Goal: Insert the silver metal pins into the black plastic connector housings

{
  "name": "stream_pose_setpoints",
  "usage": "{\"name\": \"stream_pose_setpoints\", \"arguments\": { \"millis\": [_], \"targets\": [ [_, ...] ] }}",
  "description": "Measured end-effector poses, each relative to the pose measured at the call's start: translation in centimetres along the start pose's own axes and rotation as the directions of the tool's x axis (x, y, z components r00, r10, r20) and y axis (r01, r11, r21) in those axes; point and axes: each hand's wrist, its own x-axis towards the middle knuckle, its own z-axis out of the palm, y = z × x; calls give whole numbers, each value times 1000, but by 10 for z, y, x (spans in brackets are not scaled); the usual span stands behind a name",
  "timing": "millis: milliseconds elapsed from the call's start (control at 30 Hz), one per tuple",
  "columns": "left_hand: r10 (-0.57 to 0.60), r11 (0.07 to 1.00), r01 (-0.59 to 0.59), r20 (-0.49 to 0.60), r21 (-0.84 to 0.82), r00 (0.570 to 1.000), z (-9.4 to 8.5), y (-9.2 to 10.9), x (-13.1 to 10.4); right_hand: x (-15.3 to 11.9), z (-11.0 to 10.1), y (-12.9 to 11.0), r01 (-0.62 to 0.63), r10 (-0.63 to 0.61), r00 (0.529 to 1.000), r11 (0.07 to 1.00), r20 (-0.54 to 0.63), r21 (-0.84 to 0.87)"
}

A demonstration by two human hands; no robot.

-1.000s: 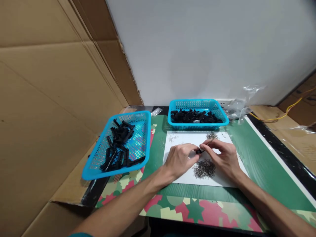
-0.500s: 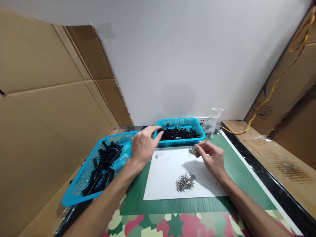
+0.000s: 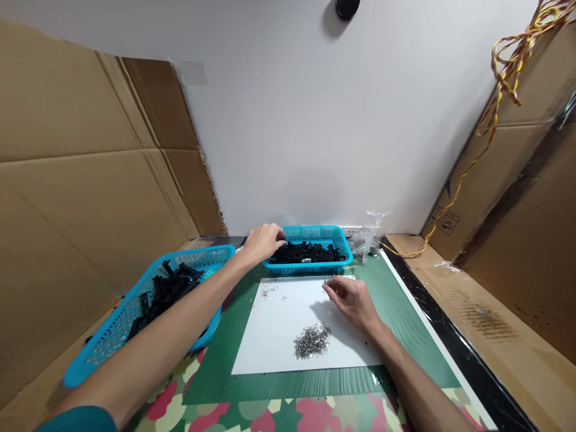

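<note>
My left hand (image 3: 264, 241) is over the left end of the back blue basket (image 3: 310, 269), which holds small black parts (image 3: 315, 252); its fingers are curled and what they hold, if anything, is hidden. My right hand (image 3: 353, 298) is pinched over the upper part of a white sheet (image 3: 270, 336), beside a few small metal pieces; what lies between the fingertips is too small to name. A pile of small metal pieces (image 3: 312, 341) lies nearer on the sheet, and a few more (image 3: 269, 291) are scattered at its upper left.
A larger blue basket (image 3: 108, 336) with black parts (image 3: 166, 291) stands at the left, partly behind my left forearm. Clear plastic bags (image 3: 363, 243) lie at the back right. Cardboard walls (image 3: 81, 204) stand on both sides, and a yellow-brown cable (image 3: 459, 180) hangs at the right.
The camera view has shifted, so the sheet and baskets appear further left. My left hand has reached farther over the back basket. My right hand remains pinched near the sheet's top.
</note>
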Motion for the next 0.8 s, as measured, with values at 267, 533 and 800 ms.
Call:
{"name": "stream_pose_setpoints", "arguments": {
  "millis": [267, 533, 800],
  "targets": [
    [21, 995, -13, 81, -99, 997, 12, -16, 17, -1, 0, 1, 7, -6, 999, 999, 37, -39],
    [31, 982, -5, 130, -189, 991, 14, -23, 22, -5, 0, 4, 8, -5, 999, 998, 48, -65],
    [51, 981, -33, 91, -192, 995, 5, -30, 9, -6, -4, 4, 11, -7, 998, 997, 68, -71]
  ]
}}
